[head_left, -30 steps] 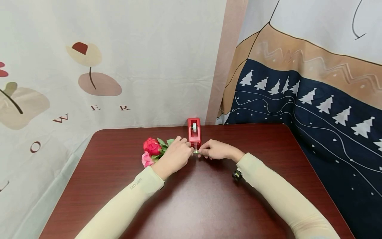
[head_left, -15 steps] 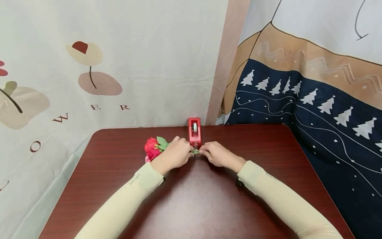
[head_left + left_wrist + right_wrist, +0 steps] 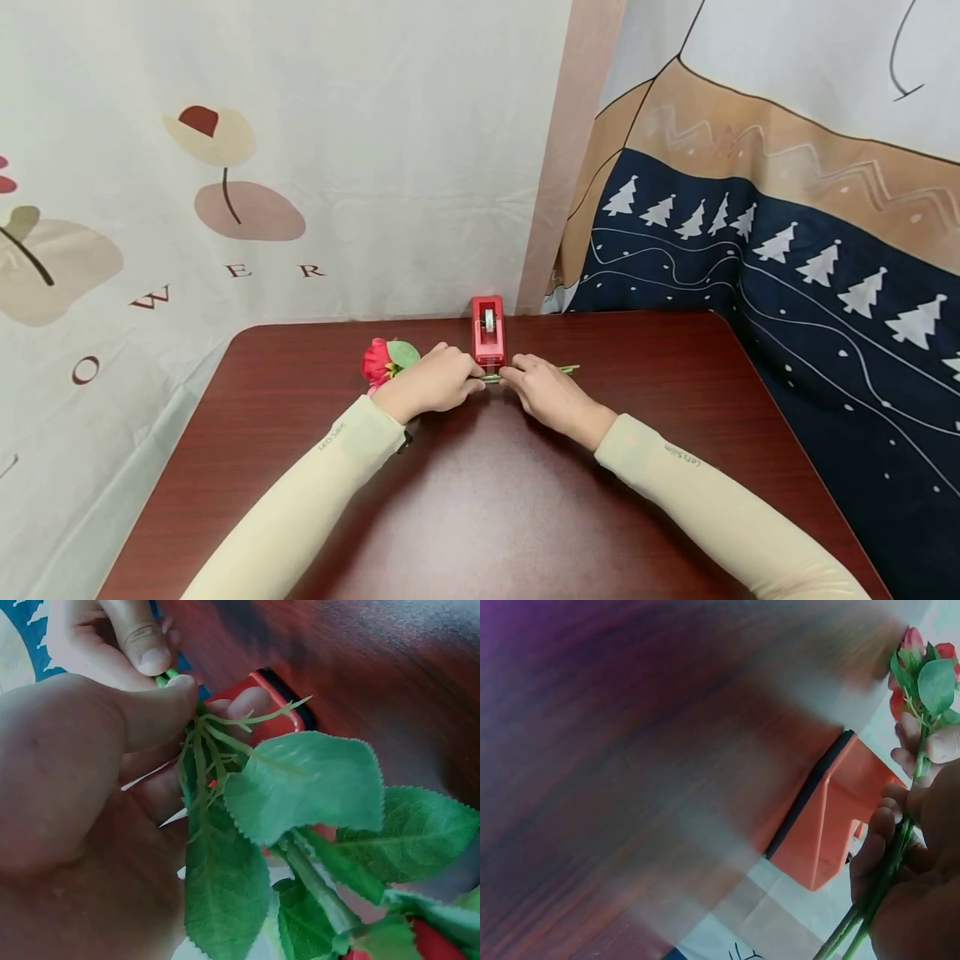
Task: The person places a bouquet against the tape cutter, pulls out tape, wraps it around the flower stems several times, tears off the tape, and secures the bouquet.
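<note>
Head view: left grip (image 3: 441, 381) and right grip (image 3: 551, 394), both curled closed, hold leafy red-and-pink flowers (image 3: 377, 362) by slim green stems (image 3: 571, 368).

Bright, even light in the head view, pale glare on the tabletop (image 3: 517, 500), soft shadow beside my left sleeve (image 3: 292, 492); from the right wrist, my right hand (image 3: 922, 900) looks dim, tabletop blurred (purple corner, too!).

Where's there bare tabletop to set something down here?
Bare table lies between left sleeve and right sleeve, and outside each toward the side edges. Crowded: the far middle, where left hand and right hand hold flower stems before the red tape dispenser.
</note>
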A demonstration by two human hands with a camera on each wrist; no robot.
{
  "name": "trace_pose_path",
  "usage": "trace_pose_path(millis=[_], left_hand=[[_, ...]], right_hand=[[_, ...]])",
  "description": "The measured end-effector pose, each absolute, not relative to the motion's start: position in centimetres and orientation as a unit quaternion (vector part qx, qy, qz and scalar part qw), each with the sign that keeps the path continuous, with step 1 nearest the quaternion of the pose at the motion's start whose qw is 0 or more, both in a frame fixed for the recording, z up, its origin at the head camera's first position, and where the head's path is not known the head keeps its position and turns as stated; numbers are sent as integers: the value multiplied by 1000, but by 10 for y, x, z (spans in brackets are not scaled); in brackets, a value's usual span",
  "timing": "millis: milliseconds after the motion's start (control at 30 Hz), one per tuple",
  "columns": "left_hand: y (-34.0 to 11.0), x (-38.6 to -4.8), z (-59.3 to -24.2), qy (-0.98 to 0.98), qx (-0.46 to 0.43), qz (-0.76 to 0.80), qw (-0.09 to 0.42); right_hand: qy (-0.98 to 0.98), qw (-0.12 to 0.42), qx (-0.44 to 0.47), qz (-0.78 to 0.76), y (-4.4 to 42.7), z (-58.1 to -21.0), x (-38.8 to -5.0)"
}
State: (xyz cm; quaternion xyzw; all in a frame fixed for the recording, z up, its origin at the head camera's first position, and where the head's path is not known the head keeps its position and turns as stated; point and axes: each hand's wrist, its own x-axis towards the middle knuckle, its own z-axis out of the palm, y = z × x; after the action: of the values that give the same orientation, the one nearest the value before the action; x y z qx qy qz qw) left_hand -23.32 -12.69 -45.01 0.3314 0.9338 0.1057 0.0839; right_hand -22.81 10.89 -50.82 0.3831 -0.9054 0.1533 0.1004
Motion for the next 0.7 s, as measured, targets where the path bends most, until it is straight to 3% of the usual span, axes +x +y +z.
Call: trace_pose_path(millis=[400,700], left_hand=[[-125,-228,-458,933,359,26,-4],[-125,-226,-463,927,372,3,-41]], right_hand=[[-903,119,385,150,108,-506,-226],[-908,67,378,168,107,-504,-230]])
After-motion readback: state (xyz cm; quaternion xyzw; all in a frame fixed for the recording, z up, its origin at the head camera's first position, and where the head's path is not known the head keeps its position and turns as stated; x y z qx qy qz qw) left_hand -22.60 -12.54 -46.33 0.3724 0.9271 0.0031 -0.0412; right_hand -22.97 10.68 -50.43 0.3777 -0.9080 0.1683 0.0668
